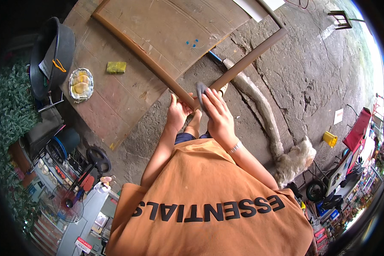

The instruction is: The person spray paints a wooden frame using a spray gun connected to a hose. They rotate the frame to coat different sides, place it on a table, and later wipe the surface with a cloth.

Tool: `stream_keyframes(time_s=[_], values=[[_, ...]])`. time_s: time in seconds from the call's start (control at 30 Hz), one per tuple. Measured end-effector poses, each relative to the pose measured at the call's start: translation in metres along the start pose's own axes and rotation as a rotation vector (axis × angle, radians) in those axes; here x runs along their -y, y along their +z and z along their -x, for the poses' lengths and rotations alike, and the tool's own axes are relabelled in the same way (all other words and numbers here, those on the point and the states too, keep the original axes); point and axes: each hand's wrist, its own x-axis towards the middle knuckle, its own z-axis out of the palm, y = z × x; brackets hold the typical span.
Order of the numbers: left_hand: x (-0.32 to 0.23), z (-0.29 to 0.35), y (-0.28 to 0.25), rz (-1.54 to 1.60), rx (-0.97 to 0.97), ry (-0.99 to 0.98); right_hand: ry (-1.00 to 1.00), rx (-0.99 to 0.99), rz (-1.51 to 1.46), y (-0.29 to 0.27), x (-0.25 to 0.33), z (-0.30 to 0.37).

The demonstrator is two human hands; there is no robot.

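Note:
A large brown rectangular frame (151, 66) lies partly over a flat board, its near corner jutting past the board's edge toward me. Around the left bar, close to that corner, the fingers of my left hand (178, 113) are wrapped. My right hand (219, 117), with a silver band at its wrist, presses a grey cloth (201, 91) against the right bar by the same corner. Its fingers lie long and close together over the cloth, whose lower part they hide.
On the worn brown board (102, 102) sit a yellow-green block (116, 67) and a foil-lined dish (81, 85). A black tub (51, 57) stands at the far left. A long wrapped roll (260, 100) lies on the concrete, with a yellow bucket (330, 139) farther right.

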Motion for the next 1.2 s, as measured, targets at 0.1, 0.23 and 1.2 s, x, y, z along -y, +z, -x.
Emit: stream_keyframes(time_s=[0.1, 0.23, 1.2], values=[[0.006, 0.010, 0.041, 0.064, -0.057, 0.098, -0.263, 0.283, 0.232, 0.036, -0.025, -0.001], [0.012, 0.006, 0.026, 0.041, -0.207, 0.060, -0.413, 0.464, 0.267, 0.027, -0.087, 0.007], [0.029, -0.001, 0.040, 0.135, -0.250, 0.100, -0.566, 0.472, 0.412, 0.009, -0.093, -0.018]])
